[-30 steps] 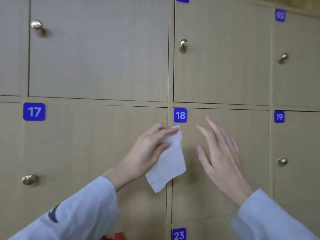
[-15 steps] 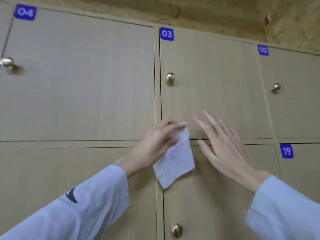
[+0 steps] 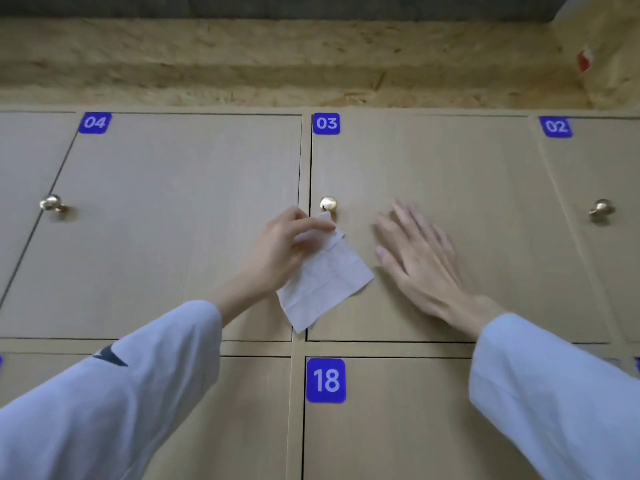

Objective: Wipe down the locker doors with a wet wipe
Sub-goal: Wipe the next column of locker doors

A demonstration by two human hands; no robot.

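Observation:
A white wet wipe (image 3: 325, 282) hangs unfolded from my left hand (image 3: 280, 251), which pinches its top corner just below the brass knob (image 3: 328, 204) of locker door 03 (image 3: 450, 168). The wipe lies across the gap between door 04 (image 3: 173, 220) and door 03. My right hand (image 3: 419, 258) is raised beside it with straight, spread fingers in front of door 03; I cannot tell whether it touches the door. It holds nothing.
Light wooden locker doors carry blue number tags. Door 18 (image 3: 381, 427) is below, door 02 (image 3: 595, 174) at the right. Brass knobs stick out on door 04 (image 3: 52, 203) and door 02 (image 3: 602, 208). A chipboard strip (image 3: 311, 64) runs above the top row.
Both hands and my view have risen from the row of door 18 to the top row. The wipe now hangs at door 03's knob.

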